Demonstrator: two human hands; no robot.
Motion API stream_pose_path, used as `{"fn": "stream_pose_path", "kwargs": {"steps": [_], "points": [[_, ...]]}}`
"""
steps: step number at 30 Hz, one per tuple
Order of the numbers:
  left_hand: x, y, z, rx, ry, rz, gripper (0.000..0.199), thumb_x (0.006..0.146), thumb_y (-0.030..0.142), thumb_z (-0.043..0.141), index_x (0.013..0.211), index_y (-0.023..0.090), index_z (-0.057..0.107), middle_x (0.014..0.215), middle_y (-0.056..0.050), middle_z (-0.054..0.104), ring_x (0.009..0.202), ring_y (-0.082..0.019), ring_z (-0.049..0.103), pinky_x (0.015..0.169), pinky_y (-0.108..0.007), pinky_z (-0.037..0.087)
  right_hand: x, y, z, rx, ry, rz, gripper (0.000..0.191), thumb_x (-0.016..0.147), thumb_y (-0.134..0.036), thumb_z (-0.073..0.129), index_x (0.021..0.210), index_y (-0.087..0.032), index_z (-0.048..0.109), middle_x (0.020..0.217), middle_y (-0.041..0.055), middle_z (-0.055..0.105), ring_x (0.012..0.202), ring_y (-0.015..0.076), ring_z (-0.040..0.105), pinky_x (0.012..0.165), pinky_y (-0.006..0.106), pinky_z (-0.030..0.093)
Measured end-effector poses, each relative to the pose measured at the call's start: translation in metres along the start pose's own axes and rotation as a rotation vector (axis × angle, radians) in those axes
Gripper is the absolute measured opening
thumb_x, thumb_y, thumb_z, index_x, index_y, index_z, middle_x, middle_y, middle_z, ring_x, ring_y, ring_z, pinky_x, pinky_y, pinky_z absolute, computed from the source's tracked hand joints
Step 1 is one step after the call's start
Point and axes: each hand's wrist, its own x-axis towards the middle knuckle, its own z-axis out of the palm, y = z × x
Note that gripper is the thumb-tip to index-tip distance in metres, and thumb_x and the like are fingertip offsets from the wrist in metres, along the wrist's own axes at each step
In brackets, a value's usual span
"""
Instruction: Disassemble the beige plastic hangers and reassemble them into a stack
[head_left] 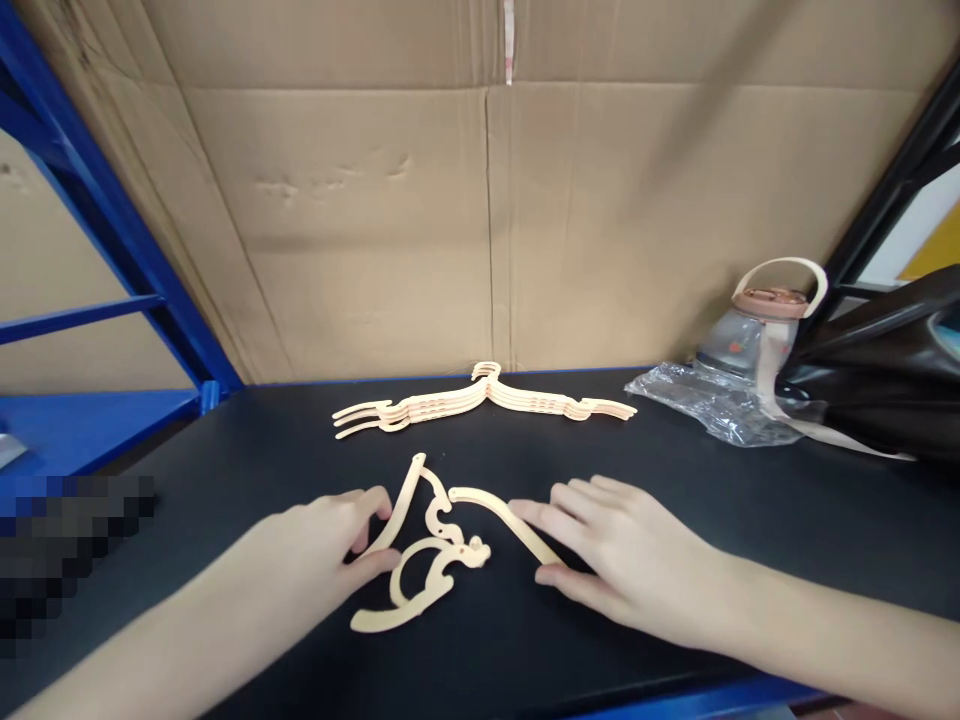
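A cream folding clothes hanger [409,607] lies partly folded on the black tabletop, its curved arms and round hook bent at odd angles. My left hand [330,540] is closed on its upper left arm, thumb on one side and fingers on the other. At the right, a separate-looking curved hanger arm [491,502] slants down between the thumb and index finger of my right hand [607,545]; whether it joins the rest I cannot tell. Behind both hands, several matching hangers [450,402] lie stacked and spread out, hooks toward the back.
A clear bottle [750,335] with a pink lid and strap stands back right, beside crumpled clear plastic [716,405] and a black bag [892,360]. Cardboard [375,200] walls the back. A blue metal frame [127,230] rises at the left.
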Motion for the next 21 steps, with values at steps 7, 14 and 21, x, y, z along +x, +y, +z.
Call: {"fn": "stream_pose_path", "kwargs": {"steps": [7,14,21], "points": [[0.018,0.041,0.02,0.164,-0.031,-0.018,0.022,0.087,0.032,0.034,0.08,0.023,0.053,0.082,-0.006,0.065,0.059,-0.022,0.062,0.049,-0.028,0.032,0.004,0.012,0.01,0.006,-0.076,0.051,0.016,0.093,-0.025,0.047,0.103,-0.019,0.058,0.082,0.0027,0.063,0.071,0.0171,0.061,0.065,0.03,0.044],[0.032,0.049,0.001,0.134,0.025,-0.066,0.002,0.074,0.023,0.045,0.073,0.023,0.046,0.074,-0.003,0.063,0.057,-0.021,0.06,0.048,-0.028,0.028,0.01,0.021,0.006,-0.116,-0.005,0.086,0.017,0.092,-0.029,0.048,0.098,-0.018,0.06,0.083,0.0047,0.062,0.073,0.0196,0.06,0.065,0.032,0.044],[0.007,0.027,-0.015,0.222,0.006,-0.191,0.009,0.077,0.022,0.037,0.07,0.021,0.043,0.07,-0.003,0.06,0.055,-0.018,0.057,0.048,-0.027,0.026,0.029,-0.015,0.005,0.033,0.089,-0.106,0.03,0.092,-0.043,0.049,0.095,-0.016,0.063,0.082,0.0041,0.06,0.075,0.0183,0.057,0.066,0.031,0.041]]}}
